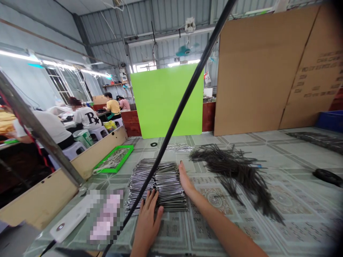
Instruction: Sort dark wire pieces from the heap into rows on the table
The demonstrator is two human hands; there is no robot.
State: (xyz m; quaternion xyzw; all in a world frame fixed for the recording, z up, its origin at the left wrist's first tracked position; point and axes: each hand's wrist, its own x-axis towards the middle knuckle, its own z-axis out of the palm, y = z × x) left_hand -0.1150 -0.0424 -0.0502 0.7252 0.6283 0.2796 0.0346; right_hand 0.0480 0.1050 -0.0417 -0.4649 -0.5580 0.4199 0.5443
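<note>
Thin shiny metal rods [171,194] lie stacked in two side-by-side rows on the patterned tabletop. My left hand [149,216] rests at the front of the stack, its fingers spread over the rods near the middle seam. Along the right side, my right hand [185,178] stands on edge, palm against the rod ends and fingers stretched away from me. Neither hand grips anything. A black cable [177,119] crosses the view and covers part of the stack.
Dark thin strips [230,164] lie in a loose heap to the right. More silver rods [178,147] are behind the stack. A green tray [129,152], a white device [75,217] and a blurred pink item [107,216] are at left. Several people sit working beyond the wooden board [99,150].
</note>
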